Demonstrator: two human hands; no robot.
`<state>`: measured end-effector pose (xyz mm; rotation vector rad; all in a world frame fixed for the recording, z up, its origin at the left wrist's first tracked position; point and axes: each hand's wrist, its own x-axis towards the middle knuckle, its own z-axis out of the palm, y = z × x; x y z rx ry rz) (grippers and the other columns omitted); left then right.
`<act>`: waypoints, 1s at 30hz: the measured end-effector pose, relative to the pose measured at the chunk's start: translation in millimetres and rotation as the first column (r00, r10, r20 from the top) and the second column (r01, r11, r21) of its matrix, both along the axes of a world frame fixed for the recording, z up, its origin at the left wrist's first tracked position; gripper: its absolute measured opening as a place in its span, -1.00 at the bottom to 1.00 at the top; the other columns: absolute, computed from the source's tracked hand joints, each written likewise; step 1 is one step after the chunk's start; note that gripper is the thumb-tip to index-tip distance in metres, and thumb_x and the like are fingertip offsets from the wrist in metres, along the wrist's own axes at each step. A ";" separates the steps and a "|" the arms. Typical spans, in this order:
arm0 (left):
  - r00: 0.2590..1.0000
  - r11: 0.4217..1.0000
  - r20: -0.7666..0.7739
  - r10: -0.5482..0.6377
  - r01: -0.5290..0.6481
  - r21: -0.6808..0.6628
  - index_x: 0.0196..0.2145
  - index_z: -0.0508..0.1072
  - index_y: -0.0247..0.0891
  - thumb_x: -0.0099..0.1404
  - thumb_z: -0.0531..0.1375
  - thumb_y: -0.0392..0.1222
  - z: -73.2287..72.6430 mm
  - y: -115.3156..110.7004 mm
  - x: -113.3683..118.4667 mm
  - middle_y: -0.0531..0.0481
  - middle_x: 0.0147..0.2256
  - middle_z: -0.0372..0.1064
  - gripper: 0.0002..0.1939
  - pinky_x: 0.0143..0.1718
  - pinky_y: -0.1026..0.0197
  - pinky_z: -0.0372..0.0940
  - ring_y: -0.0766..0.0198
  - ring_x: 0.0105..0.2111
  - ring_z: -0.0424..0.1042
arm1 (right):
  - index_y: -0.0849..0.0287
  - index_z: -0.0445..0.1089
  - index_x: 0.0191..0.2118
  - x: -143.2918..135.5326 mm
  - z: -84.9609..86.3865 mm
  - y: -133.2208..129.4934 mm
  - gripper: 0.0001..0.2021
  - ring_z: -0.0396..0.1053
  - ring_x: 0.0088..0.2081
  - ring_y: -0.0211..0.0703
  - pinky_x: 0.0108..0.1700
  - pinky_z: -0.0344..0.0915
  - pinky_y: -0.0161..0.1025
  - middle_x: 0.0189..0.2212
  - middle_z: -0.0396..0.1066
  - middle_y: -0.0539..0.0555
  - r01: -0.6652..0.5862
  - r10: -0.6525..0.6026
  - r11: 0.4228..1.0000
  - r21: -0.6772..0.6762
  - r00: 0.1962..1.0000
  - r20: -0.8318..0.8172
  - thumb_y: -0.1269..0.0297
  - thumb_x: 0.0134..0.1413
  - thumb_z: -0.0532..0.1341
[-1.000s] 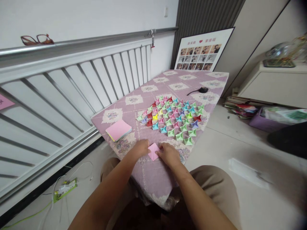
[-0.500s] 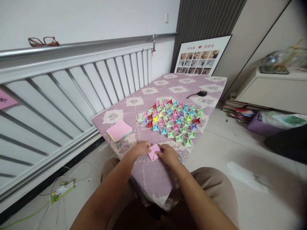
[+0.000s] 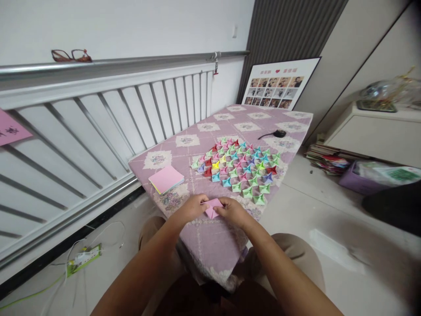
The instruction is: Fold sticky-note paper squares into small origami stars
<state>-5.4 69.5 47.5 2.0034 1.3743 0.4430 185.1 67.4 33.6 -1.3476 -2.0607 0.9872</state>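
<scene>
Both hands — the left hand [image 3: 192, 208] and right hand [image 3: 232, 211] — now pinch the pink paper [image 3: 212, 207] by its edges. A second ago it lay flat under their fingers on the worktop [image 3: 210, 245] — a fold is being raised, low in the frame.

We can read no words anywhere. The photo board [image 3: 279, 83] leaning against the dark slatted wall carries a short red line of characters with a heart in the middle above its rows of small photos, but the characters are too small for us to make out. The pink paper note [image 3: 11, 130] stuck on the white railing at the left edge bears a few dark handwritten marks that we also cannot decipher.
</scene>
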 end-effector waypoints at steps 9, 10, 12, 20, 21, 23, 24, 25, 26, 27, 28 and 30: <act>0.925 0.880 -0.379 0.018 0.165 0.446 -0.29 0.43 -0.22 0.34 0.04 -0.25 -14.6 -34.0 5.3 -0.07 -0.25 0.37 -0.84 -0.12 0.11 0.17 0.13 -0.17 0.29 | 0.15 0.43 -0.30 2.3 -4.8 -28.4 -0.82 0.18 -0.21 -0.06 -0.08 0.02 -0.13 -0.35 0.36 0.12 -0.220 -0.061 0.807 0.548 0.893 0.447 0.25 0.19 0.10; 0.907 0.868 -0.420 0.031 0.184 0.460 -0.30 0.42 -0.22 0.36 0.02 -0.24 -21.0 -39.4 6.2 -0.08 -0.25 0.36 -0.81 -0.14 0.09 0.17 0.12 -0.18 0.28 | 0.15 0.43 -0.28 3.3 -8.6 -33.0 -0.82 0.17 -0.21 -0.06 -0.08 0.02 -0.13 -0.35 0.37 0.11 -0.250 -0.061 0.789 0.561 0.877 0.477 0.26 0.20 0.10; 0.882 0.855 -0.470 0.032 0.220 0.470 -0.29 0.42 -0.22 0.38 0.00 -0.22 -34.1 -49.5 7.9 -0.08 -0.28 0.36 -0.79 -0.16 0.06 0.16 0.12 -0.21 0.28 | 0.14 0.43 -0.28 4.6 -16.3 -41.7 -0.83 0.17 -0.22 -0.06 -0.07 0.01 -0.12 -0.36 0.37 0.11 -0.288 -0.059 0.769 0.571 0.857 0.512 0.27 0.22 0.10; 0.870 0.902 -0.493 0.016 0.200 0.382 -0.32 0.43 -0.20 0.37 0.05 -0.19 -51.9 -69.8 11.1 -0.04 -0.30 0.35 -0.82 -0.19 0.07 0.11 0.14 -0.23 0.27 | 0.14 0.41 -0.37 4.4 -40.8 -59.3 -0.91 0.18 -0.28 -0.10 -0.14 0.03 -0.14 -0.42 0.35 0.06 -0.271 -0.023 0.783 0.559 0.887 0.462 0.31 0.14 0.20; 0.876 0.914 -0.481 0.018 0.181 0.364 -0.32 0.44 -0.19 0.37 0.06 -0.18 -50.1 -71.2 11.4 -0.03 -0.30 0.36 -0.82 -0.19 0.07 0.10 0.14 -0.23 0.27 | 0.14 0.41 -0.37 4.9 -43.3 -59.9 -0.92 0.18 -0.27 -0.10 -0.14 0.04 -0.15 -0.42 0.35 0.06 -0.252 -0.022 0.793 0.555 0.898 0.439 0.30 0.13 0.21; 0.893 0.935 -0.448 0.034 0.130 0.331 -0.30 0.45 -0.16 0.36 0.07 -0.16 -46.8 -74.1 12.1 -0.01 -0.29 0.36 -0.83 -0.19 0.07 0.09 0.15 -0.22 0.27 | 0.14 0.41 -0.35 6.7 -47.9 -60.6 -0.93 0.20 -0.27 -0.10 -0.15 0.05 -0.16 -0.40 0.35 0.06 -0.214 -0.017 0.816 0.537 0.920 0.392 0.29 0.12 0.22; 0.903 0.942 -0.427 0.046 0.103 0.319 -0.29 0.46 -0.14 0.35 0.08 -0.15 -45.6 -75.8 12.6 0.00 -0.28 0.37 -0.84 -0.17 0.07 0.09 0.15 -0.21 0.27 | 0.13 0.42 -0.33 8.1 -49.8 -60.9 -0.93 0.20 -0.26 -0.10 -0.15 0.06 -0.17 -0.39 0.36 0.06 -0.195 -0.013 0.829 0.525 0.930 0.367 0.29 0.12 0.22; 0.913 0.948 -0.405 0.060 0.075 0.309 -0.29 0.47 -0.13 0.35 0.10 -0.14 -45.0 -77.5 13.0 0.01 -0.27 0.37 -0.85 -0.16 0.07 0.08 0.15 -0.20 0.27 | 0.12 0.42 -0.32 9.9 -51.5 -61.1 -0.94 0.21 -0.26 -0.10 -0.15 0.06 -0.17 -0.38 0.36 0.06 -0.177 -0.011 0.841 0.511 0.939 0.343 0.28 0.12 0.22; 0.921 0.952 -0.381 0.077 0.045 0.301 -0.28 0.48 -0.12 0.33 0.12 -0.14 -44.9 -79.2 13.3 0.01 -0.26 0.37 -0.86 -0.15 0.07 0.07 0.15 -0.18 0.26 | 0.12 0.42 -0.31 12.0 -53.0 -61.4 -0.94 0.22 -0.26 -0.11 -0.15 0.07 -0.17 -0.37 0.37 0.06 -0.156 -0.014 0.853 0.498 0.947 0.321 0.28 0.12 0.22; 0.928 0.955 -0.359 0.097 0.015 0.296 -0.28 0.48 -0.11 0.32 0.13 -0.14 -45.3 -80.7 13.6 0.01 -0.25 0.38 -0.88 -0.13 0.07 0.07 0.15 -0.17 0.26 | 0.12 0.42 -0.31 14.3 -54.2 -61.7 -0.94 0.23 -0.25 -0.10 -0.15 0.07 -0.17 -0.36 0.37 0.06 -0.133 -0.022 0.864 0.485 0.954 0.300 0.28 0.12 0.22; 0.933 0.957 -0.339 0.120 -0.017 0.291 -0.29 0.49 -0.12 0.31 0.15 -0.14 -46.0 -82.1 13.7 0.01 -0.24 0.38 -0.89 -0.12 0.07 0.06 0.15 -0.16 0.26 | 0.12 0.42 -0.31 16.7 -55.1 -61.9 -0.94 0.23 -0.24 -0.10 -0.15 0.07 -0.17 -0.35 0.38 0.06 -0.108 -0.034 0.875 0.473 0.959 0.283 0.28 0.11 0.23; 0.937 0.955 -0.302 0.176 -0.088 0.282 -0.33 0.49 -0.14 0.30 0.17 -0.14 -47.9 -83.7 13.5 0.00 -0.24 0.38 -0.88 -0.11 0.08 0.06 0.16 -0.17 0.26 | 0.11 0.42 -0.33 21.3 -55.9 -62.3 -0.94 0.24 -0.23 -0.10 -0.14 0.06 -0.17 -0.34 0.38 0.06 -0.056 -0.068 0.893 0.447 0.964 0.257 0.27 0.11 0.24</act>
